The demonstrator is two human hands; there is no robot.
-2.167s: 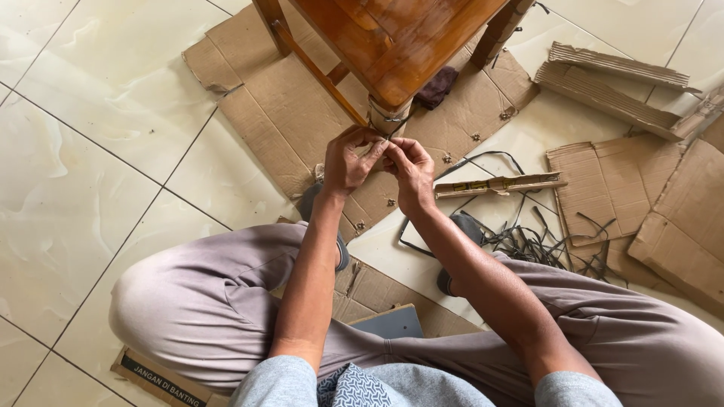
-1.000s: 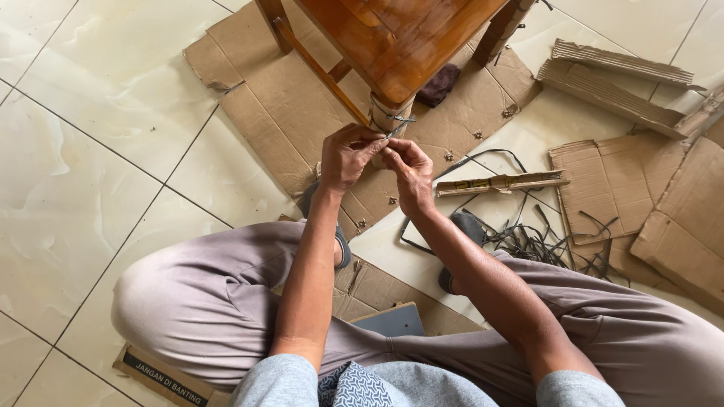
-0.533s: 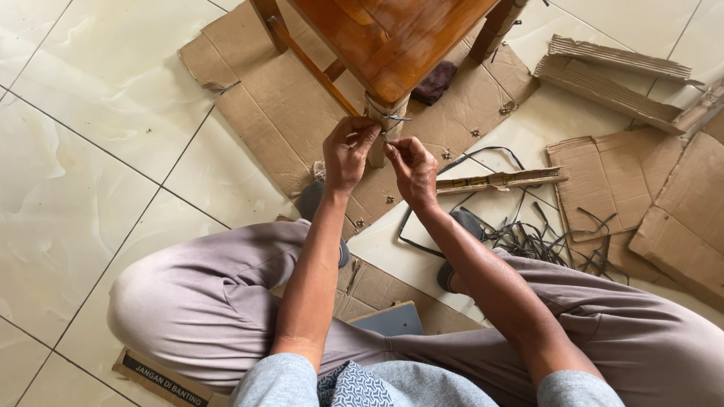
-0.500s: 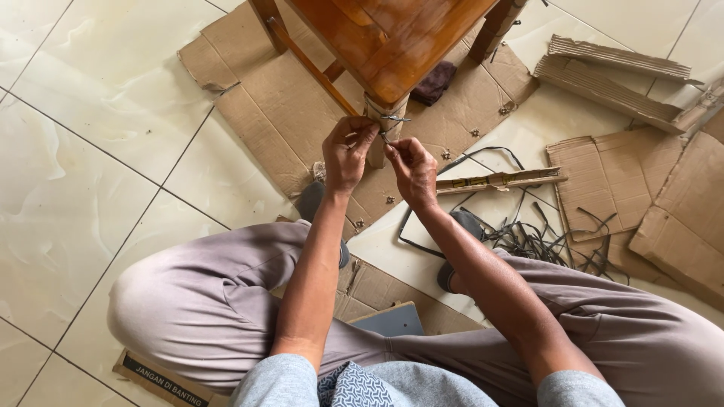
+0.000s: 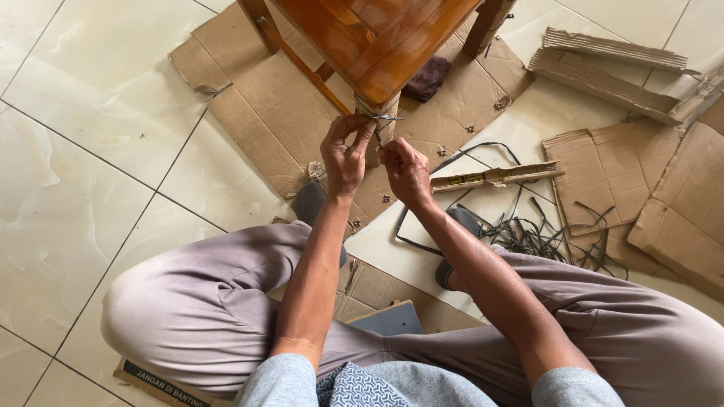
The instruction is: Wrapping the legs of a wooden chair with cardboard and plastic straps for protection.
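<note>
Upper middle of frame: left hand (image 5: pixel 345 154) pinching the wrap on the chair leg (image 5: pixel 379 113), right hand (image 5: pixel 405 167) nipped on the thin strap (image 5: pixel 388 118). Better kept taut, pulled steadily, no jerking.

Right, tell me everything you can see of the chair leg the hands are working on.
The chair leg is glossy orange-brown wood, the near front corner of a wooden chair seen from above. Pale wrapping covers it just below the seat, with a thin grey band or wire sticking out to the right. It stands upright on flattened cardboard, its foot hidden. The left hand pinches the wrapping from the left; the right hand touches it from the right, lower down.
</note>
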